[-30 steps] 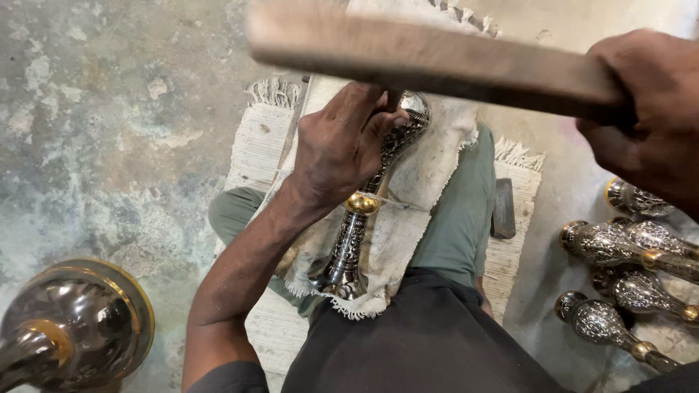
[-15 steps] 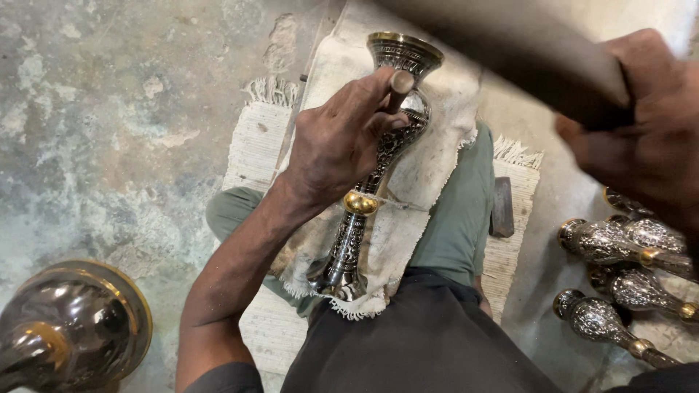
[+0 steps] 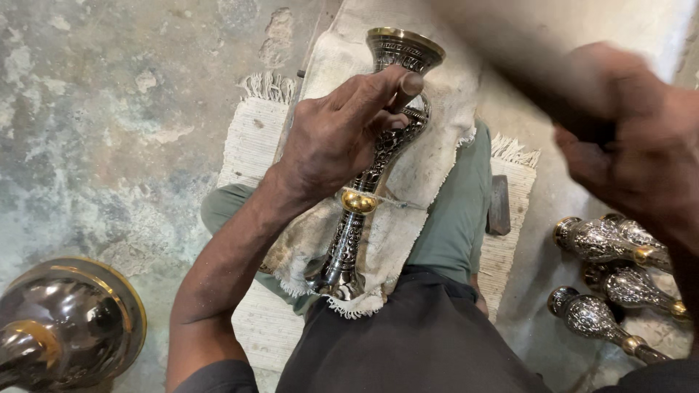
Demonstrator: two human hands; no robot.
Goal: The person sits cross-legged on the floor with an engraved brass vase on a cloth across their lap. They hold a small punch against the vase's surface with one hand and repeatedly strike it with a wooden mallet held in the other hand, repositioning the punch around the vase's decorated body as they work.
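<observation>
A pale fringed woven mat [image 3: 251, 138] lay flat on a mottled, stained concrete floor [image 3: 102, 116]. A soiled off-white cloth [image 3: 437, 145] was draped over the seated person's green-trousered legs [image 3: 455, 211]. A small dark block [image 3: 499, 205] rested on the right part of the mat. Three engraved silver-and-brass stems [image 3: 604, 280] lay side by side on the floor at the right, touching or nearly touching one another. A large polished metal dome with a brass rim [image 3: 69, 327] stood at the lower left, well apart from the mat.
</observation>
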